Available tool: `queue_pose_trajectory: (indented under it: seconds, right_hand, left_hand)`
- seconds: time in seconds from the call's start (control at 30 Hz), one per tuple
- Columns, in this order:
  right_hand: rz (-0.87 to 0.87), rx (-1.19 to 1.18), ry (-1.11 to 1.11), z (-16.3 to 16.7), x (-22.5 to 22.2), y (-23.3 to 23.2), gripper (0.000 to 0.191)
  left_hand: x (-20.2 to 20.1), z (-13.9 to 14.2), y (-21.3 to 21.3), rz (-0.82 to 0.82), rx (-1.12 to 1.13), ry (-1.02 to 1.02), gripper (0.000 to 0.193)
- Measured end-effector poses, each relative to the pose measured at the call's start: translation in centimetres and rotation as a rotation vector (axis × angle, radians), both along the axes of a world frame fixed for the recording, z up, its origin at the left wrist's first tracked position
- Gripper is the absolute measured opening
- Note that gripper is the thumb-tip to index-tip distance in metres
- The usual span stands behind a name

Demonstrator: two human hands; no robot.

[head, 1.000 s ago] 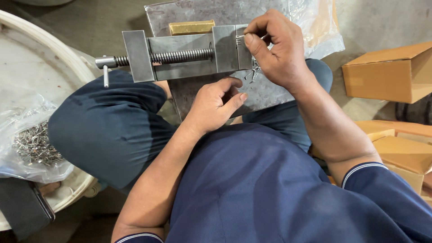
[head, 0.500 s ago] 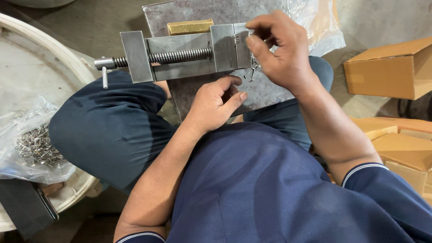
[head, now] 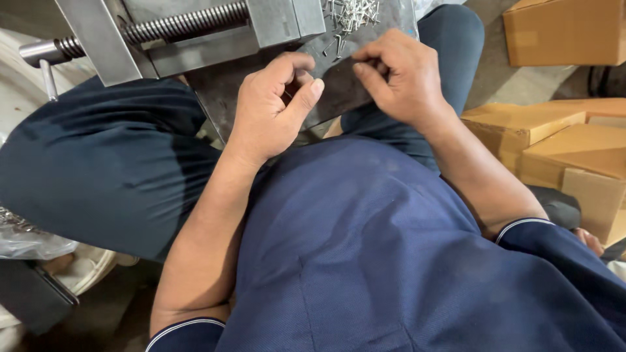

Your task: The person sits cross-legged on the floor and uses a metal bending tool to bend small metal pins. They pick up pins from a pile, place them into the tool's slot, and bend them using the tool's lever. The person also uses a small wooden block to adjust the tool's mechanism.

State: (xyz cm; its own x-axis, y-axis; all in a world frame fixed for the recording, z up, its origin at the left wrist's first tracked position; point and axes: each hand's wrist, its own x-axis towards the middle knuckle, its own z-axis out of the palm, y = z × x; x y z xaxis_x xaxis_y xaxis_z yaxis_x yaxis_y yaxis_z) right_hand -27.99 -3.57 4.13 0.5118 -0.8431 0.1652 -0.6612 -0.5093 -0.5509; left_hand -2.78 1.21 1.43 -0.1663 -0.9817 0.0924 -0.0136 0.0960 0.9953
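My left hand (head: 274,107) is curled over the near edge of a grey metal plate (head: 336,88) on my lap, thumb against the index fingertip. Whatever it pinches is hidden. My right hand (head: 401,78) rests on the same plate just to the right, its fingertips pinched on what looks like a small metal pin. A loose pile of small metal pins (head: 352,13) lies on the plate just beyond both hands. A steel vise (head: 195,32) with a threaded screw and a handle bar sits at the plate's far left.
Brown cardboard boxes (head: 554,140) stand at the right, with another box (head: 564,29) at the top right. A clear plastic bag (head: 26,241) and a white round tub rim (head: 88,270) are at the lower left, beside my knee.
My right hand has left the vise jaw and come down to the plate near the pins. My left hand has curled shut. The view has moved closer and lower.
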Motion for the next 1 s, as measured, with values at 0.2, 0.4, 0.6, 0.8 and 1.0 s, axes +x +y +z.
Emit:
queue_pose_trajectory:
  seconds: [0.2,0.4,0.6,0.8,1.0]
  right_hand:
    - [0.065,-0.082,0.018,0.4,1.6,-0.5,0.011]
    - [0.090,-0.177,0.142,-0.1,2.2,-0.8,0.012]
    - [-0.189,1.064,-0.718,0.8,1.4,-0.9,0.011]
    - [-0.160,1.436,-1.047,0.4,2.7,-1.0,0.010]
    - [-0.100,1.261,-0.964,0.4,4.1,-0.1,0.011]
  left_hand:
    - [0.0,0.2,0.0,0.008,-0.025,-0.029,0.021]
    - [-0.1,0.1,0.1,0.007,-0.028,-0.019,0.022]
    - [0.1,0.3,0.0,0.014,-0.092,-0.114,0.034]
    - [0.0,0.3,0.1,0.030,-0.168,-0.088,0.020]
    - [0.4,0.1,-0.3,-0.080,0.019,0.115,0.019]
